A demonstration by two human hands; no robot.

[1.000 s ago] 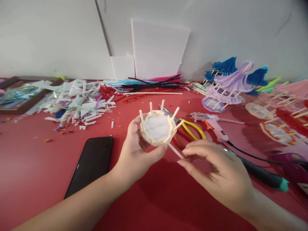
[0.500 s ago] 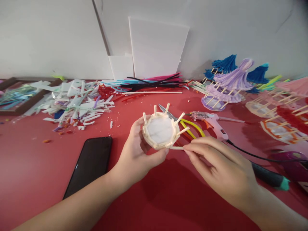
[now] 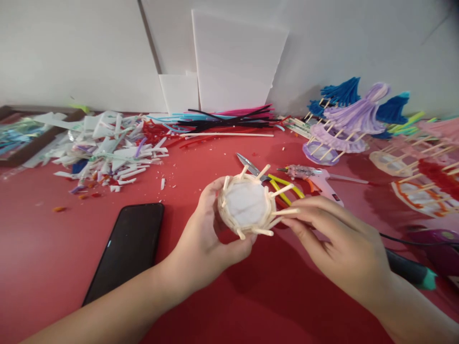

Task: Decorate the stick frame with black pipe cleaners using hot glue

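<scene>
So there was one small round cream-coloured basket with a white floor (image 3: 246, 203), held up just below the middle of the frame over a red tabletop (image 3: 43, 248). I counted seven stubby pale wooden pegs sticking out around its rim (one was partly overlapped by fingers, so give me some slack). It was tilted, so you could see straight in.

The left hand (image 3: 208, 236) was gripping it from the lower left side, thumb along the bottom edge. The right hand (image 3: 333, 241), right of centre, had its thumb and fingertips pinched on one thin cream strand (image 3: 275, 222) running to the basket's right edge.

Just behind that sat one silver-bladed cutting tool with yellow handles (image 3: 253, 166) and one pale pink glue gun (image 3: 322, 184), its lower end behind the right hand. One black smartphone (image 3: 125, 248) lay at lower left.

Two white flat boards (image 3: 238, 62) leaned on the wall at upper centre, with one long cream stick (image 3: 227, 135) lying in front of a multicoloured heap of fuzzy stems (image 3: 229, 120). Upper left had one messy pile of white scraps (image 3: 107, 148), way too many to count. Upper right had one lilac fuzzy canopy piece (image 3: 353, 114) and two blue fuzzy canopies (image 3: 340, 93).
</scene>
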